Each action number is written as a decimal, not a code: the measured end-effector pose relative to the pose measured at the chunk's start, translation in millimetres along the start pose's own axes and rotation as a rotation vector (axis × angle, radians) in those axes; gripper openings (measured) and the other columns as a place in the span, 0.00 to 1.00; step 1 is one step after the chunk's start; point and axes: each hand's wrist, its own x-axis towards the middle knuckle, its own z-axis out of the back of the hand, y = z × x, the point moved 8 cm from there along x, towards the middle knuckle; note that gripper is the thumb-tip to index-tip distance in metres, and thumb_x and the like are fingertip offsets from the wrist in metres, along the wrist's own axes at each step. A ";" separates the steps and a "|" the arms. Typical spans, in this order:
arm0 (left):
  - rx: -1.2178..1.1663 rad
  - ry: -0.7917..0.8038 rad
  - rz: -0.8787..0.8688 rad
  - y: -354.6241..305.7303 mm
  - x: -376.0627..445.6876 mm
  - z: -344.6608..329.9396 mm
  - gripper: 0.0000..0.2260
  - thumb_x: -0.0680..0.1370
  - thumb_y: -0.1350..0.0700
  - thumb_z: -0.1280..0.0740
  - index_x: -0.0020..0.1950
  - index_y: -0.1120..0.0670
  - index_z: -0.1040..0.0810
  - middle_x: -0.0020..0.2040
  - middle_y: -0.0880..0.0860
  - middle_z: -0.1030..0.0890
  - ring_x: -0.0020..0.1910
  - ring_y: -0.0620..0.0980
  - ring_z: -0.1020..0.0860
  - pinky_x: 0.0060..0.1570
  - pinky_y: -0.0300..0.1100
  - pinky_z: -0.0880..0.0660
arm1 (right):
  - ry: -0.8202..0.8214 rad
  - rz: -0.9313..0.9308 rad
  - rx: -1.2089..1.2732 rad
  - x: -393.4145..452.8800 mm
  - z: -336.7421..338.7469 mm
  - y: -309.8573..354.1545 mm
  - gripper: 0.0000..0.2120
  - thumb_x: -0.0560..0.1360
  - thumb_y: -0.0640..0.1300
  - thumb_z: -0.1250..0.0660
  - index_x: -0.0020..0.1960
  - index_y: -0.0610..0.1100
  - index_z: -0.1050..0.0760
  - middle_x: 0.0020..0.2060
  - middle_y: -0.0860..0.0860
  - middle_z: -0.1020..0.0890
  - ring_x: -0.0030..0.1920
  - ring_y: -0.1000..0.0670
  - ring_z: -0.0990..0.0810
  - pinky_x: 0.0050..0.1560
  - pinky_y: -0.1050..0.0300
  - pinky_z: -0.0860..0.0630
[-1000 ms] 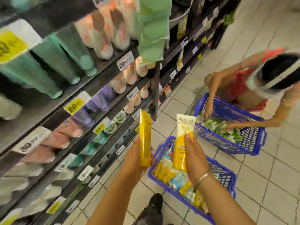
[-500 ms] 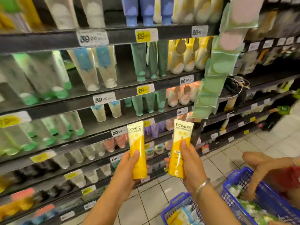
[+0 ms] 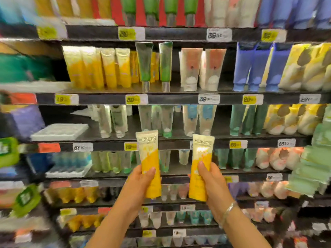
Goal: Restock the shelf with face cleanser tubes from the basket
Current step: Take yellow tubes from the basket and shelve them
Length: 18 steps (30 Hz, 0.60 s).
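Two yellow-and-white Pond's cleanser tubes are up in front of the shelving, one per hand. The left tube (image 3: 150, 163) stands nearly upright, crimped end up, with my left hand (image 3: 138, 187) wrapped round its lower half and the thumb across the front. The right tube (image 3: 199, 167) leans slightly, and my right hand (image 3: 213, 183) clasps its lower body the same way, thumb pressed on the yellow part. Both grips are clenched on their tubes, low down, which I judge keeps the printed tops free so I can read the label and match it to stock.

The match sits higher: a row of yellow tubes (image 3: 100, 67) stands on the second shelf from the top (image 3: 100, 91), toward its left end, just beside two green tubes (image 3: 154, 65). My tubes hang well below that row, in front of the price strip two levels down, so neither is on a shelf yet. I'd say I'm at the locate-and-lift step, with the placing not begun.

Further out, pale tubes with pink panels (image 3: 202, 67) and blue tubes (image 3: 259, 67) fill the rest of that shelf. A silver bracelet (image 3: 230, 208) rides my right wrist. The basket is out of view. The frame's edges are smeared, so the far-left goods I can't name.
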 end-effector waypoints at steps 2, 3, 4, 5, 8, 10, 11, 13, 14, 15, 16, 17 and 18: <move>0.009 -0.002 -0.045 -21.5 10.0 24.1 0.24 0.66 0.45 0.28 0.58 0.53 0.25 0.43 0.49 0.16 0.41 0.47 0.18 0.40 0.46 0.24 | 0.044 0.021 -0.005 10.9 -31.8 3.8 0.06 0.77 0.45 0.39 0.51 0.44 0.30 0.34 0.46 0.23 0.26 0.53 0.22 0.22 0.62 0.26; 0.002 -0.002 -0.061 -31.1 14.9 36.5 0.24 0.65 0.45 0.29 0.58 0.53 0.25 0.44 0.49 0.16 0.41 0.47 0.18 0.39 0.45 0.23 | 0.063 0.033 -0.006 16.1 -48.3 5.3 0.05 0.77 0.45 0.39 0.51 0.44 0.29 0.35 0.47 0.23 0.26 0.53 0.22 0.23 0.62 0.26; -0.008 0.001 -0.072 -40.4 20.7 49.7 0.26 0.64 0.45 0.29 0.59 0.53 0.25 0.46 0.49 0.16 0.42 0.47 0.17 0.38 0.43 0.23 | 0.076 0.048 -0.007 21.6 -64.8 6.8 0.06 0.77 0.45 0.39 0.51 0.45 0.28 0.37 0.47 0.22 0.29 0.53 0.22 0.26 0.61 0.25; -0.013 0.006 -0.080 -49.4 26.3 63.1 0.26 0.63 0.45 0.29 0.59 0.53 0.25 0.48 0.50 0.16 0.44 0.48 0.17 0.37 0.42 0.22 | 0.090 0.063 -0.006 27.1 -81.5 7.9 0.07 0.76 0.45 0.38 0.53 0.45 0.27 0.38 0.47 0.21 0.32 0.53 0.21 0.30 0.58 0.23; 0.006 0.044 -0.108 -81.3 42.4 101.5 0.29 0.62 0.44 0.28 0.61 0.51 0.26 0.51 0.51 0.16 0.47 0.48 0.17 0.39 0.42 0.22 | 0.159 0.105 -0.025 43.0 -137.1 14.2 0.13 0.71 0.47 0.35 0.55 0.45 0.26 0.42 0.49 0.18 0.39 0.53 0.19 0.37 0.56 0.21; 0.045 0.062 -0.140 -107.1 54.7 127.0 0.28 0.62 0.44 0.28 0.60 0.51 0.26 0.49 0.49 0.16 0.45 0.46 0.17 0.38 0.40 0.22 | 0.177 0.144 -0.038 55.4 -171.7 21.1 0.13 0.70 0.48 0.35 0.53 0.47 0.26 0.42 0.50 0.18 0.39 0.54 0.19 0.37 0.57 0.21; 0.067 0.062 -0.163 -121.0 61.7 139.4 0.27 0.62 0.44 0.29 0.59 0.51 0.25 0.47 0.49 0.15 0.44 0.45 0.17 0.36 0.39 0.22 | 0.180 0.163 -0.030 62.0 -186.7 24.2 0.12 0.70 0.48 0.35 0.53 0.47 0.26 0.41 0.51 0.18 0.39 0.55 0.19 0.37 0.57 0.21; 0.102 0.061 -0.207 -150.2 75.2 160.6 0.24 0.62 0.45 0.30 0.56 0.51 0.24 0.44 0.48 0.15 0.41 0.44 0.17 0.34 0.37 0.23 | 0.189 0.187 0.002 75.7 -214.1 29.2 0.14 0.69 0.49 0.35 0.53 0.46 0.26 0.39 0.53 0.17 0.38 0.55 0.18 0.35 0.58 0.21; 0.121 0.066 -0.224 -164.8 82.2 168.5 0.23 0.62 0.45 0.30 0.54 0.52 0.23 0.44 0.49 0.15 0.41 0.45 0.17 0.34 0.37 0.22 | 0.194 0.195 0.018 82.2 -226.3 32.2 0.16 0.68 0.50 0.35 0.54 0.46 0.25 0.39 0.53 0.17 0.38 0.55 0.18 0.35 0.58 0.22; 0.142 0.078 -0.238 -178.3 89.2 175.4 0.24 0.61 0.44 0.30 0.55 0.52 0.23 0.45 0.50 0.15 0.42 0.46 0.17 0.36 0.40 0.21 | 0.194 0.202 0.032 88.4 -237.3 35.1 0.17 0.68 0.50 0.35 0.54 0.45 0.25 0.39 0.52 0.17 0.37 0.55 0.18 0.35 0.58 0.22; 0.163 0.094 -0.248 -191.4 96.1 180.3 0.26 0.61 0.44 0.29 0.56 0.52 0.23 0.46 0.51 0.15 0.44 0.48 0.17 0.39 0.45 0.20 | 0.190 0.209 0.049 94.7 -247.1 38.6 0.16 0.68 0.49 0.35 0.54 0.45 0.25 0.39 0.51 0.17 0.37 0.54 0.18 0.34 0.58 0.21; 0.180 0.106 -0.253 -202.7 103.3 184.5 0.28 0.60 0.43 0.29 0.57 0.53 0.23 0.48 0.52 0.16 0.47 0.50 0.17 0.44 0.49 0.20 | 0.186 0.217 0.069 101.1 -255.5 42.4 0.14 0.70 0.48 0.35 0.54 0.45 0.25 0.39 0.51 0.17 0.37 0.54 0.18 0.34 0.58 0.21; 0.191 0.113 -0.255 -212.8 110.2 187.5 0.29 0.60 0.42 0.29 0.58 0.53 0.23 0.50 0.53 0.16 0.49 0.52 0.18 0.48 0.52 0.21 | 0.180 0.225 0.088 107.2 -262.7 46.8 0.12 0.72 0.47 0.36 0.54 0.45 0.25 0.38 0.51 0.17 0.37 0.54 0.18 0.34 0.58 0.21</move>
